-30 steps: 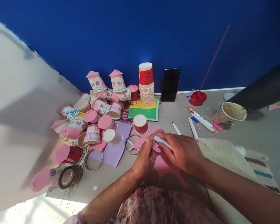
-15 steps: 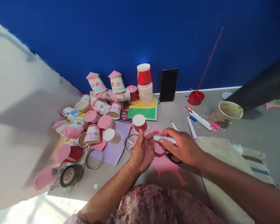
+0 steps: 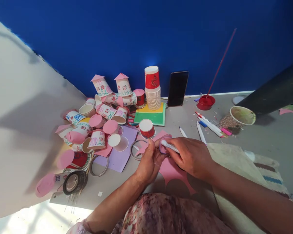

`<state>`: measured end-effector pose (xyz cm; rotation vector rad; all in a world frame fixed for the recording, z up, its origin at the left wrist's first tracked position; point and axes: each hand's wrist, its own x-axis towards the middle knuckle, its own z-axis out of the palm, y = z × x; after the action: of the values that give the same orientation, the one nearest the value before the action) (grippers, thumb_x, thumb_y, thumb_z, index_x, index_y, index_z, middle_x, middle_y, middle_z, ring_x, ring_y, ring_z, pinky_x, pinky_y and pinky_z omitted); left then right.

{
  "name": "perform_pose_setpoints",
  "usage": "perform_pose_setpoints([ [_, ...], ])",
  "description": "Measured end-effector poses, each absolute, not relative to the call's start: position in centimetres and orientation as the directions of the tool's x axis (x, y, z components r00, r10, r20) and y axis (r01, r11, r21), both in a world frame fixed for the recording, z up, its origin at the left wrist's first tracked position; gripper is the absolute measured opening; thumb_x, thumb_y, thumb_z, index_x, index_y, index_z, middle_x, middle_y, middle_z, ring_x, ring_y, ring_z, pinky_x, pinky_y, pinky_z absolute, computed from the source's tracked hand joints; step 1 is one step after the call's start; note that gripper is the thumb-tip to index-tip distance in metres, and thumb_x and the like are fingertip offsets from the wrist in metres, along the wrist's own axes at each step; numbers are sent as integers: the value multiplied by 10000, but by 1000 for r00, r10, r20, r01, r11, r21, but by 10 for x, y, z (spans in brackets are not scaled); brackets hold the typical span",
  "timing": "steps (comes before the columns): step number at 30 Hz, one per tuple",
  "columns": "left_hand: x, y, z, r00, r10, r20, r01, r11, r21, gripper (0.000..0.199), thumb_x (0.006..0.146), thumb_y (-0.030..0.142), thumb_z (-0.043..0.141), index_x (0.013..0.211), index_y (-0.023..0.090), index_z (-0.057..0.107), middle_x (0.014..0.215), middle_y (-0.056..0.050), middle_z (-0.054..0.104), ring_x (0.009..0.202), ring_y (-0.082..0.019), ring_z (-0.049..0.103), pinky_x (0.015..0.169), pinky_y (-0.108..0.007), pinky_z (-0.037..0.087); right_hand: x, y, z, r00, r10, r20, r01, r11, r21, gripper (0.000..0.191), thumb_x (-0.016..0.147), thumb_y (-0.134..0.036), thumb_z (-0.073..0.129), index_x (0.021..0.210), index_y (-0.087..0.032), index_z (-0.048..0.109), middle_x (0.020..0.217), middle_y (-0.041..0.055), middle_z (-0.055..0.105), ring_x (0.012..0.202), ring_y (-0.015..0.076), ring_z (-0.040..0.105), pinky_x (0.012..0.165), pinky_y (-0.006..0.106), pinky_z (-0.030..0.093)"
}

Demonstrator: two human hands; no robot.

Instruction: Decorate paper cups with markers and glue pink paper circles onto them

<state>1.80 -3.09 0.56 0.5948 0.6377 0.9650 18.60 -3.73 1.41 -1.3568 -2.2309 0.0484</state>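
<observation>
My left hand (image 3: pixel 148 162) is palm up, its thumb raised and its fingers under a small pink paper piece (image 3: pixel 163 149) with a dark purple edge. My right hand (image 3: pixel 190 157) pinches a slim white tube (image 3: pixel 171 147) with faint print, its kind unclear. The tube's rounded end lies over the pink piece; whether it touches cannot be made out. Below both hands lies a pink sheet (image 3: pixel 174 174) with curved cut-outs. Just beyond them stands a red and white paper cup (image 3: pixel 146 129), upside down, and a tape roll (image 3: pixel 138 150) lies left of it.
Decorated paper cups (image 3: pixel 97 139) are heaped at the left, near a purple sheet (image 3: pixel 119 162). A tall cup stack (image 3: pixel 153 97) stands beside a phone (image 3: pixel 178 89) at the wall. Markers (image 3: pixel 210 126) and a stained cup (image 3: pixel 238 118) are at the right.
The white tube's end has shifted slightly right and now tilts downward, its body to the right. The pink piece has risen a little and turned in my left hand, and my right hand is lower.
</observation>
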Motion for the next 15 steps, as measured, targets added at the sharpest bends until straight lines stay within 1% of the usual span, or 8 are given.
perform_pose_setpoints([
  [5,21,-38,2,383,898,-217,-545,409,732,634,915,702,598,1247,181,742,1366,-146,697,1384,-330,561,1154,-452,446,187,-38,15,-323,848,419,845,458,-276,234,1066,-320,492,1054,-182,682,923,78,822,766,220,768,687,313,461],
  [10,21,-37,1,354,903,-243,-543,410,733,630,892,683,652,1242,169,755,1381,-149,695,1395,-341,555,1178,-442,422,189,-36,15,-320,851,417,857,448,-256,216,1071,-291,484,1042,-182,669,900,81,813,754,213,751,685,308,434],
  [13,17,-32,2,325,896,-304,-532,439,724,657,882,706,646,1236,165,763,1383,-155,696,1420,-358,530,1207,-468,383,191,-34,13,-355,838,414,846,477,-240,198,1065,-266,486,1045,-180,663,891,81,801,764,211,743,678,307,421],
  [15,15,-29,3,338,887,-314,-530,455,715,688,882,729,626,1250,164,758,1409,-159,681,1460,-365,488,1234,-483,343,192,-33,11,-394,817,420,829,514,-221,186,1057,-248,487,1039,-177,658,874,74,791,755,210,736,668,311,417],
])
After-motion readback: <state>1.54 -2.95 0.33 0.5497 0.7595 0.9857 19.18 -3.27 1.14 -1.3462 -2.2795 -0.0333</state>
